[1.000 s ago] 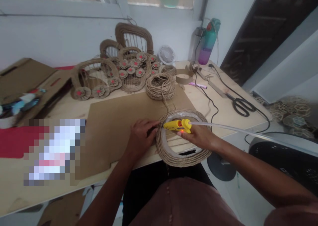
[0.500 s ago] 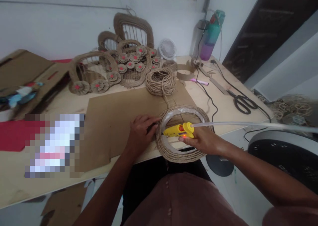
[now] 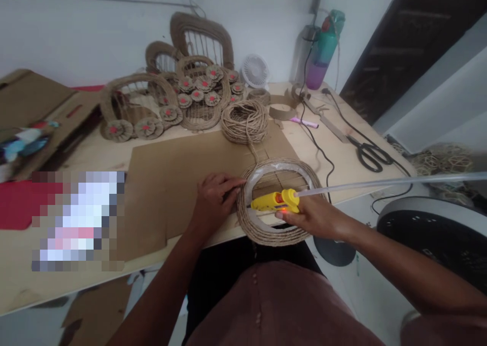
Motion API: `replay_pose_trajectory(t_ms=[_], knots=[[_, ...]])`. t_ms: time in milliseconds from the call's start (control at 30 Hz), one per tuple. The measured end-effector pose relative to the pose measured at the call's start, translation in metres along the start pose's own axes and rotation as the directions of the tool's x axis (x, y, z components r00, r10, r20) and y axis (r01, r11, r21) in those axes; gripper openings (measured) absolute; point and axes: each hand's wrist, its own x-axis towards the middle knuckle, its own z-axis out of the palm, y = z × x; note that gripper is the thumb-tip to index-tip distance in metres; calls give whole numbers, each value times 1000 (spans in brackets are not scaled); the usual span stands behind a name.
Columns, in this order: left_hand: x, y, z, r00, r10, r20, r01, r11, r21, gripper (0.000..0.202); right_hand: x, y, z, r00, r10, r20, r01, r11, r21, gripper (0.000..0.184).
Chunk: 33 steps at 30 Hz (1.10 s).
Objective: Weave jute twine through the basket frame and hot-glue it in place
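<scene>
My right hand is wrapped round a yellow hot glue gun, whose small light glows orange. Its nozzle points left, at the inner edge of an oval ring wound with jute twine. A whitish lining shows inside the ring. At the ring's left rim, my left hand grips the edge with forefinger and thumb, the other fingers curled. A strand runs from the ring back to a ball of jute twine. Beneath lies a flat sheet of cardboard.
Twine-covered frames with paper rosettes stand along the wall beside a small white fan. To the right are black-handled scissors, a purple pen, a cable and a teal-purple bottle. A blurred-out object lies left.
The view has shifted slightly. The glue gun's nozzle stays at the ring's left inner edge, and both hands keep nearly the same places.
</scene>
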Motion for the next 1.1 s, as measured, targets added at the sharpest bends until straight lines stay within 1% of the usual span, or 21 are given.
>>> replay_pose_trajectory(t_ms=[67,133,267,333,467,633,733,800,867,1000,1100], knots=[[0,0,0,1000,-4,-5,4,1000,-1,31,0,0,0,999,33,13,-33,999,21,31],[0,1,0,1000,-11,0,11,1000,-1,30,-1,0,0,998,40,38,-42,998,45,33],[-1,1,-1,1000,-21,8,21,1000,3,30,-5,1,1,999,-35,42,33,998,46,32],[-1,0,0,1000,-14,1,14,1000,1,30,-7,2,1,997,-54,47,50,996,74,33],[-2,-1,1,1000,-4,-10,4,1000,-13,30,-8,4,2,996,2,93,-10,996,87,36],[-1,-1,2,1000,14,-12,-14,1000,-15,29,-14,6,2,995,-15,101,9,998,61,36],[-1,0,1,1000,10,-11,-10,1000,4,29,-16,7,3,995,-39,88,28,993,118,34],[-2,0,1,1000,-2,-7,2,1000,8,28,-17,8,3,994,-27,108,11,989,147,33],[-2,0,1,1000,-4,-9,4,1000,4,28,-20,9,2,992,-12,122,-5,991,134,33],[-2,0,1,1000,16,-17,-16,1000,-2,29,-25,10,0,994,-53,94,45,995,90,29],[-1,-1,1,1000,21,-20,-20,1000,3,29,-28,8,-1,991,-11,130,2,997,71,34]])
